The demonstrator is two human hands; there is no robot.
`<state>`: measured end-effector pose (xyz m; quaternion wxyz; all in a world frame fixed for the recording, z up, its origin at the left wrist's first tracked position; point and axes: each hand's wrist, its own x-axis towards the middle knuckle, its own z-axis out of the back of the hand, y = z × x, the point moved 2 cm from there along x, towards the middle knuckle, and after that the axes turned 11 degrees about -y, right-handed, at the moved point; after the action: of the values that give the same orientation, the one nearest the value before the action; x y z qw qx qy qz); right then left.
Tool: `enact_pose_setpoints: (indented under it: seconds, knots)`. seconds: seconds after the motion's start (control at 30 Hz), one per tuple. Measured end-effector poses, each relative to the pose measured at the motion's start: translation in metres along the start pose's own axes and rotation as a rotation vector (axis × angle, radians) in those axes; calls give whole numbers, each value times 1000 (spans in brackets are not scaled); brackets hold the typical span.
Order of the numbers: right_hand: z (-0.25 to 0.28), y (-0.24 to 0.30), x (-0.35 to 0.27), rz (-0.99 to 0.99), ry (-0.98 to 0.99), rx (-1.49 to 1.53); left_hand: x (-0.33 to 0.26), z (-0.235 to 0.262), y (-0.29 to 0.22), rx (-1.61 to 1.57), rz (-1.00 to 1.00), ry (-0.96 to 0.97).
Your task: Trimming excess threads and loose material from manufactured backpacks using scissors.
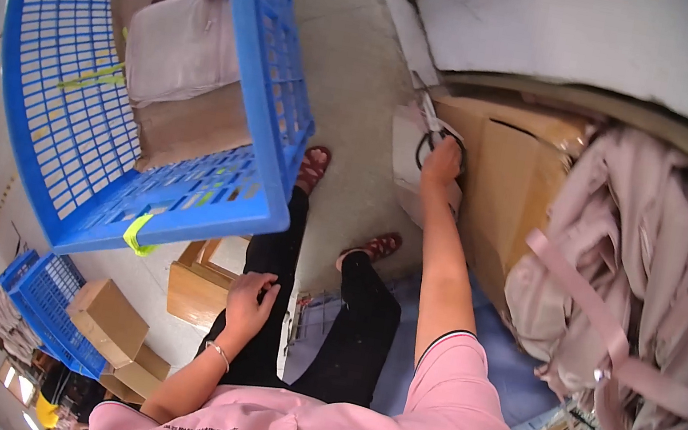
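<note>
Beside cardboard box | right hand fingers curled on black-handled scissors | left hand flat, fingers spread on thigh

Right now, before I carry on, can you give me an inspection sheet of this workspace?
Surface: bare grey concrete floor; the person sits over it, legs in black trousers.
Job's things: black-handled scissors lie on a pale flat package beside the brown cardboard box.
Clutter: heap of pale pink garments at right; blue plastic lattice crate holding folded pale fabric at left; small brown cardboard boxes lower left.
Grippers: right hand reaches onto the scissors' handles; left hand rests on the left thigh, holding nothing.
Cables: nothing seen.
Surroundings: white tabletop above the box; second blue crate lower left.
</note>
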<state>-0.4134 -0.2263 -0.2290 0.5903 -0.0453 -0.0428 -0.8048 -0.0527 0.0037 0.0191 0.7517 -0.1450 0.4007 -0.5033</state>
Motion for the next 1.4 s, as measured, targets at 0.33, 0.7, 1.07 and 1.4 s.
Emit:
enact_pose_setpoints:
  seconds: [0.33,0.7,1.07,1.4]
  knots:
    - [133,24,-63,118,244,349,-1,10,7,17,0,-74]
    - [597,0,-64,-5,210,755,-27,176,-264,-234,-692,-332]
    - [816,-98,-87,17,-185,1307,-151,213,-546,-291,-1275,214]
    - [812,-248,-182,-189,-316,1190,-184,187,-635,-452,-1177,415]
